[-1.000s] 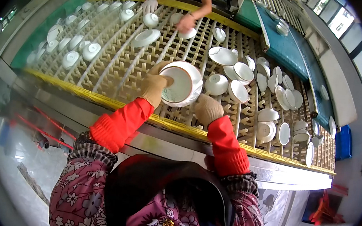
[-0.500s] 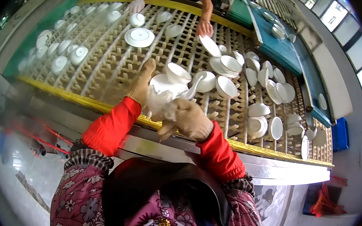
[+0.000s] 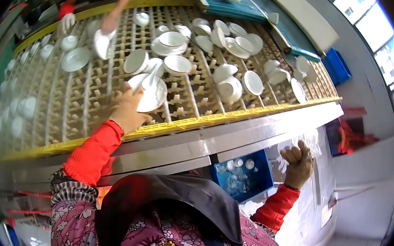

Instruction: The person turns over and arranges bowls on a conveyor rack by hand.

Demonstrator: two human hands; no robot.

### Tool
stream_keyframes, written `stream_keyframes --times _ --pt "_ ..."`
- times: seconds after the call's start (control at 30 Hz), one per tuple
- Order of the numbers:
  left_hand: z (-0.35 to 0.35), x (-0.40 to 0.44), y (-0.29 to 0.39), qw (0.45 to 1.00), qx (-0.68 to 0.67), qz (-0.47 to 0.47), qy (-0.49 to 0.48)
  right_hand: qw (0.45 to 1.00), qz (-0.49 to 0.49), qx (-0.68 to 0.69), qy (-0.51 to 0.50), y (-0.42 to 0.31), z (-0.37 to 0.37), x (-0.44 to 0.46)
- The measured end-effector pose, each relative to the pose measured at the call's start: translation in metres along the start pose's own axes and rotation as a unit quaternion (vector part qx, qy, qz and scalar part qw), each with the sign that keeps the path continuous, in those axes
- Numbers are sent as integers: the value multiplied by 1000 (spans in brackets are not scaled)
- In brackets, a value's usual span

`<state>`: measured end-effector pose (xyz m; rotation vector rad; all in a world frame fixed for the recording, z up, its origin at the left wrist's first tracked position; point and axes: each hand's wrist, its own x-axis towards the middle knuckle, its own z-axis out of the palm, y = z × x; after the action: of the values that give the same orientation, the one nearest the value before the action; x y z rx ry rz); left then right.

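Note:
My left hand point(image 3: 129, 108), in a tan glove, grips the left edge of a white plate point(image 3: 153, 100) near the front of the rack. A white spoon point(image 3: 152, 77) lies on the plate, its handle pointing away from me. Bowls stand just behind, among them one with a brown rim point(image 3: 177, 65) and a tilted one point(image 3: 136, 62). Off to the right, beyond the rack's front edge, my right hand point(image 3: 298, 163) is raised with curled fingers. Whitish translucent material shows beside it; whether the fingers hold any is unclear.
The pegged rack point(image 3: 175, 99) has a yellow front edge and carries many white dishes. A blue bin point(image 3: 266, 173) with clear and white pieces sits below it. Across the rack, a co-worker's hand point(image 3: 109, 23) holds a white dish. A green conveyor point(image 3: 228, 6) runs behind.
My right hand has left the dishes and swung right, past the rack's edge. The translucent wrap is gone from between my hands. The view has shifted right, showing the blue bin.

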<state>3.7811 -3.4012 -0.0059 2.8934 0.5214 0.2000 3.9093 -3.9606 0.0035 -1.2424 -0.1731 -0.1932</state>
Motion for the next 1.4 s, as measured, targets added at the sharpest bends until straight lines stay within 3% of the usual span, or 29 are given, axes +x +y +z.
stream_keyframes --times 0.03,0.07,0.13,0.2,0.23,0.27,0.33,0.37,0.43,0.47,0.5,0.53,0.57,0.6,0.63,0.67,0.7,0.77,0.87,0.9,0.97,1.0,1.13,1.2,1.23,1.27,1.33,1.37,1.4 --pt "-2 2 6 999 32 14 -5 998 18 -6 65 -5 -19 -14" --pt "-3 5 9 997 65 27 -8 990 48 124 -49 18 -85 -8" --pt "3 12 11 990 119 69 27 981 134 -56 129 54 -142 -26" --pt "25 22 0 972 162 127 109 919 276 -210 187 81 -176 -43" --pt "18 20 5 967 180 136 114 795 169 -582 18 124 -220 -48" --pt "21 20 5 964 183 150 120 516 24 -842 -157 160 -259 -41" --pt "36 26 -11 957 193 165 140 601 301 -731 115 136 -174 -27" --pt "44 29 -22 957 184 153 164 664 319 -659 154 108 -131 -5" --pt "32 20 -15 976 134 100 138 721 120 -682 38 130 -131 40" --pt "23 18 -8 983 108 74 129 793 -116 -584 130 139 -112 57" --pt "11 13 3 986 65 73 133 813 -168 -547 112 116 -71 77" --pt "5 8 12 992 -9 19 124 720 -138 -663 150 136 -91 106" --pt "-1 2 21 989 -85 -40 115 736 -153 -631 193 101 -48 109" --pt "-4 -8 22 975 -162 -103 114 850 -184 -457 188 87 -29 115" --pt "2 -16 18 967 -113 -117 195 868 -208 -422 161 92 -28 126" --pt "2 -28 8 961 -123 -164 186 884 -228 -386 134 97 -26 137" --pt "-16 -41 14 953 -134 -208 175 862 -208 -456 73 68 7 132" --pt "-27 -60 -2 939 -89 -247 221 875 -186 -446 -25 72 38 137" --pt "-65 -83 -39 899 -151 -291 291 887 -93 -428 -147 88 89 140" --pt "-95 -91 -34 896 -63 -355 259 866 -129 -444 -190 102 103 143" --pt "-124 -108 -64 886 -83 -345 297 800 -214 -498 -259 113 141 135" --pt "-139 -112 -72 873 -61 -354 330 812 -112 -475 -320 80 183 118" --pt "-119 -125 -193 856 -75 -421 292 757 -278 -463 -368 125 247 115" --pt "-79 -134 -274 864 -121 -428 235 738 -227 -489 -406 105 299 99" --pt "-71 -137 -264 863 -70 -447 224 741 -295 -447 -406 131 312 105" --pt "-47 -134 -293 839 -109 -471 249 739 -361 -403 -402 159 325 111" --pt "-71 -116 -258 861 -55 -492 118 719 -382 -432 -388 176 358 105" --pt "-69 -113 -251 866 -19 -474 157 708 -388 -449 -384 179 374 99" --pt "-63 -111 -245 869 17 -453 196 690 -332 -493 -413 173 389 92"
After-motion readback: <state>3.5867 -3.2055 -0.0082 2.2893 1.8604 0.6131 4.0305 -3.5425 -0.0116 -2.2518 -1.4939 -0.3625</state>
